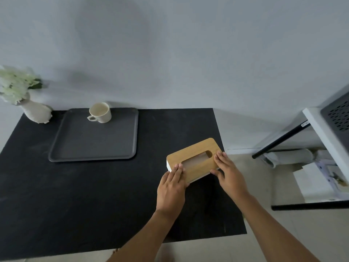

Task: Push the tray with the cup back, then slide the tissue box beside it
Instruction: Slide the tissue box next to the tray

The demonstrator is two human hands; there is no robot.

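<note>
We see the dark grey tray (94, 137) lying flat at the back of the desk, the cream cup (100, 112) upright on its far edge, handle to the left; the tissue box (194, 158), wooden-lidded over white sides, sits angled, well apart to the tray's right.

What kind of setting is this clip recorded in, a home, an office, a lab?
Probably a home or small office corner, though it is hard to be sure. A black table stands against a plain wall, with a vase of white flowers, a cup on a dark tray and a wooden-lidded tissue box.
</note>
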